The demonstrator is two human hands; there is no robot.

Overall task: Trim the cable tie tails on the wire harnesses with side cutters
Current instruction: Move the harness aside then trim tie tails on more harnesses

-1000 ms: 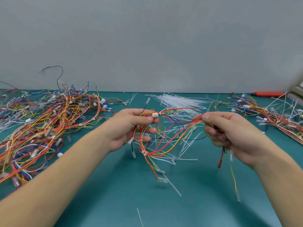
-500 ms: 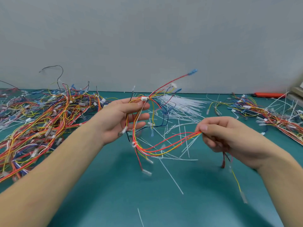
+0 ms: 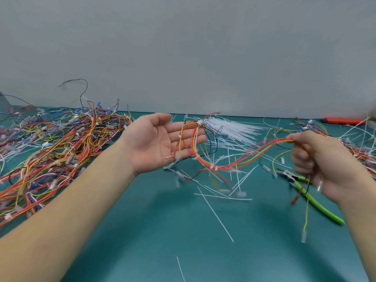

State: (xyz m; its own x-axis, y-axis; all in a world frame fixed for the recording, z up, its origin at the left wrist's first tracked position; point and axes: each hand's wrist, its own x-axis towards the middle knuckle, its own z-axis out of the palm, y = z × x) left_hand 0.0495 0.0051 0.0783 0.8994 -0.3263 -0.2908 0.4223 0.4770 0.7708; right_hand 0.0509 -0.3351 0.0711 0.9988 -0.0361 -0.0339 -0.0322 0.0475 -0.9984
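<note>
A wire harness of red, orange and yellow wires hangs in the air between my hands, with small white ties on it. My left hand is palm up with fingers straight; the harness's looped end drapes over its fingertips. My right hand grips the other end of the harness in curled fingers, and loose wire ends dangle below it. Side cutters with green handles lie on the green mat under my right hand, partly hidden by it.
A large tangle of harnesses covers the mat at the left. A bundle of white cable ties lies near the wall, with cut tails scattered mid-mat. More harnesses lie at the right. An orange tool sits by the wall.
My left hand has opened from holding the harness to a flat palm. My right hand has pulled its end of the harness to the right, uncovering the green-handled cutters.
</note>
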